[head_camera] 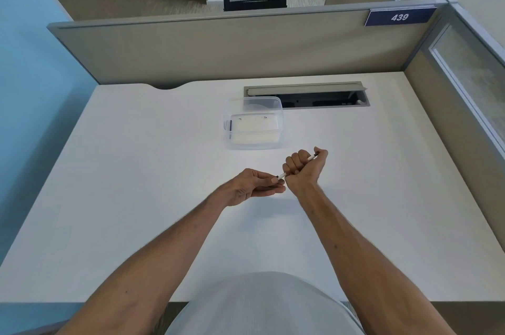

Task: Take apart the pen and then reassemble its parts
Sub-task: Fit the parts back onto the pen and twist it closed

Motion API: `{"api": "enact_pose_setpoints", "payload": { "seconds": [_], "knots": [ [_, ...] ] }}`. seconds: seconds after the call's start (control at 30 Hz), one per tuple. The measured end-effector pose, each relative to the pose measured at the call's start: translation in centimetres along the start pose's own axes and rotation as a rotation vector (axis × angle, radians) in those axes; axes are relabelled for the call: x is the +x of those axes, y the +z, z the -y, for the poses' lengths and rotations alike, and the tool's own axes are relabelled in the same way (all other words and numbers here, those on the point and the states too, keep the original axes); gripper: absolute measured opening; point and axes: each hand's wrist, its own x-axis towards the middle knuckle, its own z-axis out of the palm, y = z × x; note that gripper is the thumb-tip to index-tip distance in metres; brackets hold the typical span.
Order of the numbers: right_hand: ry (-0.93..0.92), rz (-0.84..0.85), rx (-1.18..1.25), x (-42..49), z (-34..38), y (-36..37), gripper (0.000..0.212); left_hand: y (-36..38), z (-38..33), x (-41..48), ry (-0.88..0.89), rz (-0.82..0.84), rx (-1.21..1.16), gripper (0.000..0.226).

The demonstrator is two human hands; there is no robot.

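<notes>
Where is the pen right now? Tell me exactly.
In the head view, the pen is held above the white desk, gripped in the right hand and pinched by the left hand, just in front of the clear plastic container.

The right hand hides the pen's middle; its parts are too small to tell.

Both forearms are bare from the bottom edge of the view to the wrists, with no sleeves, watch or rings to be seen on the left hand or the right hand. A pale grey-white shirt covers the torso at the bottom centre, smooth and unmarked.
</notes>
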Motion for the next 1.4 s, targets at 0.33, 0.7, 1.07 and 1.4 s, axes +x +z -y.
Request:
{"api": "enact_pose_setpoints", "payload": {
  "seconds": [0.33,0.7,1.07,1.4],
  "knots": [
    [0.025,0.075,-0.058,0.0,0.2,-0.4,0.055,0.2,0.3,-0.1,0.006,-0.039,0.037,0.04],
    [-0.263,0.025,-0.891,1.3,0.4,-2.0,0.025,-2.1,0.3,-0.2,0.199,-0.509,0.385,0.025],
    [-0.444,0.136,-1.521,2.2,-0.3,-1.6,0.015,-4.3,0.8,-0.5,0.25,-0.638,0.953,0.021],
    [-0.575,0.147,-1.96,4.0,-1.4,-1.9,0.016,-5.5,-0.5,1.5,0.157,-0.677,1.215,0.024]
  ]
}}
